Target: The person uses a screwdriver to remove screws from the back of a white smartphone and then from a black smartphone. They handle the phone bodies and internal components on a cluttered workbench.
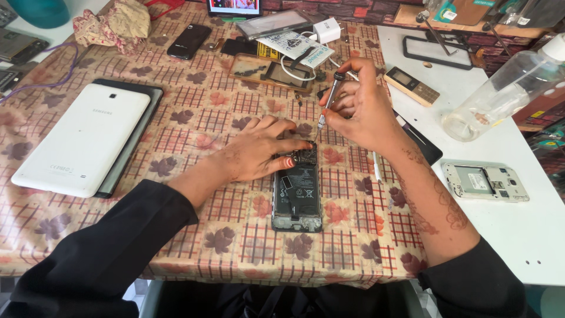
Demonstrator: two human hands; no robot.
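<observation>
Looking down from the head camera, I see a table (518, 229) covered on its left part by a checked cloth (194, 118) with leaf prints. The biggest item on it is a white tablet (82, 138) lying face down at the left, well apart from my hands. At the far right a clear plastic bottle (506, 88) lies tilted on the bare white surface; I cannot tell what is in it. Further back a shallow tray (265, 72) holds dark phone parts. Near the middle lies an opened phone (297, 191), its back off and the battery showing. My left hand (259, 150) rests flat with fingers spread, pressing the phone's upper end. My right hand (362, 106) is pinched around a small screwdriver (328, 100), its tip just above the phone's top edge.
</observation>
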